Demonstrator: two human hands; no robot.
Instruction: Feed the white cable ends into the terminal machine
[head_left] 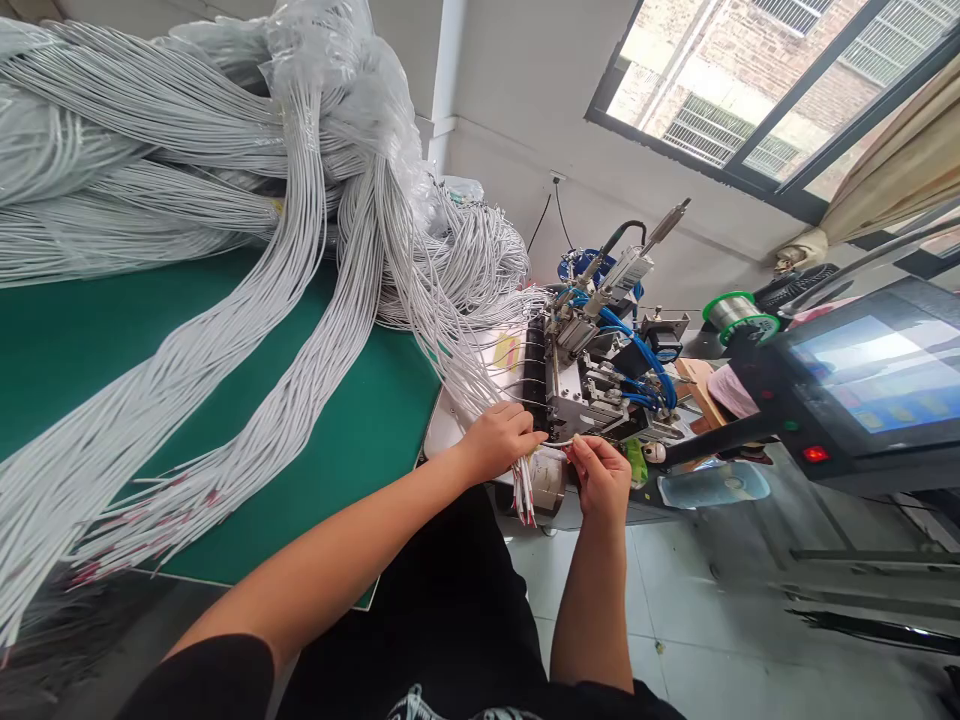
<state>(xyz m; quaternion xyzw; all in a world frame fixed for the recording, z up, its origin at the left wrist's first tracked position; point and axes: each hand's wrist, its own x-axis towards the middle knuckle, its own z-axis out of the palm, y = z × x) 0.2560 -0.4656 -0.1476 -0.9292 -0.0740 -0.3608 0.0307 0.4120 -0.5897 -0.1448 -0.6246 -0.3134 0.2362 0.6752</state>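
My left hand (501,438) is closed round a small bunch of white cables (525,490) whose red and white stripped ends hang down below the fingers. My right hand (602,477) pinches the end of a single cable (564,442) stretched between both hands, right in front of a small metal machine (592,385) with blue hoses. Both hands sit close together at the machine's near edge.
Thick bundles of white cables (247,290) sprawl across the green table (90,350), some in plastic bags. A touchscreen control panel (874,375) stands on the right, a solder wire spool (739,315) behind the machine. Below lies a tiled floor (705,620).
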